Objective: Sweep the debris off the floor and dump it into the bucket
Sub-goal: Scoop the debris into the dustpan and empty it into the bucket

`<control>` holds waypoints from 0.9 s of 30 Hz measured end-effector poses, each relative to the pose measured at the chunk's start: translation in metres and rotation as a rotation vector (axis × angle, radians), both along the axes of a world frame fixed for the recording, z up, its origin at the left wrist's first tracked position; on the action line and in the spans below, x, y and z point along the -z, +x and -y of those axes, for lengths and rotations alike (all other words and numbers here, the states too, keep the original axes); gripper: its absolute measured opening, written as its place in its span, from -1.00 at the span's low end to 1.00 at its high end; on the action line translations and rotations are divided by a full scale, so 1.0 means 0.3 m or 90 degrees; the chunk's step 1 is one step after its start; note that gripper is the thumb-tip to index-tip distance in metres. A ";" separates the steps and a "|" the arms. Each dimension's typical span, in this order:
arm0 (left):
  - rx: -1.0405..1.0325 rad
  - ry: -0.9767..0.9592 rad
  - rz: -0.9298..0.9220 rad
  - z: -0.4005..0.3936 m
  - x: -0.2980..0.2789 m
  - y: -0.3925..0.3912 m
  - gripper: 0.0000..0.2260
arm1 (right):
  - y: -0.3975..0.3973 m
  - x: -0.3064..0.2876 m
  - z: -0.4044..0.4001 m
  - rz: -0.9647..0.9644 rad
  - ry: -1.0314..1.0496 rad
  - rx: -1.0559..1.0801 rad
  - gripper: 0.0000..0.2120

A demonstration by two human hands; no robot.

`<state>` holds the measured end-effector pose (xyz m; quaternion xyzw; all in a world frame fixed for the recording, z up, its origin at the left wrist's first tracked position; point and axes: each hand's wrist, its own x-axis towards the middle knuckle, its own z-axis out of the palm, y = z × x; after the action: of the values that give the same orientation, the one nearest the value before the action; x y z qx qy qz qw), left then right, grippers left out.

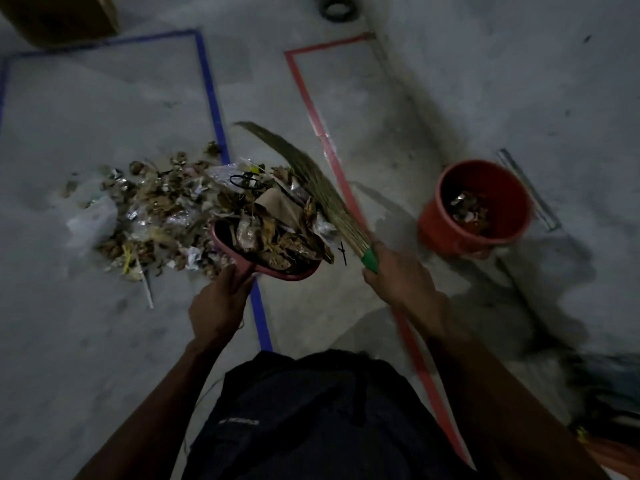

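Holding: the left hand grips the handle of a pink dustpan, fingers curled round it; the right hand grips a broom at its green collar.
Dustpan: smooth pink plastic, shallow and rounded, heaped with dry brown leaves and crinkled wrappers; it sits at the near edge of the pile, over the blue tape line.
Broom: a long bundle of stiff straw-coloured fibres, fanning to a soft curved tip; it slants up and away from the right hand, its bristles lying along the right side of the loaded pan.
Debris: a ragged spread of dried leaves, shiny foil scraps, white plastic film, a thin white stick and a black loop, lying on the floor left of the pan.
Bucket: round, red-orange plastic, upright, well to the right beyond the red tape line, with a little litter already at its bottom.
Floor: grey, rough, mottled concrete.
Arms: both forearms reach forward and down, the left wrist turned inward, the right wrist angled left.
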<state>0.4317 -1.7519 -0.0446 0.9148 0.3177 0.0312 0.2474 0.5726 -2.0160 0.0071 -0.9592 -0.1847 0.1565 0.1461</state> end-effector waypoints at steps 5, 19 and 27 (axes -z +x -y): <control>0.041 -0.015 -0.014 0.250 -0.012 0.236 -0.67 | 0.192 -0.062 0.283 0.013 -0.028 0.018 -0.59; 0.297 -0.037 -0.062 0.655 0.080 1.008 -0.69 | 0.650 -0.007 0.758 -0.018 -0.063 0.166 -0.51; 0.402 0.029 -0.096 0.813 0.150 1.370 -0.67 | 0.870 0.105 0.940 -0.100 -0.004 0.308 -0.50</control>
<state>0.8427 -1.9957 -0.0895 0.9732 0.0350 -0.1074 0.2003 0.8336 -2.2980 -0.0245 -0.9608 0.0630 0.1916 0.1904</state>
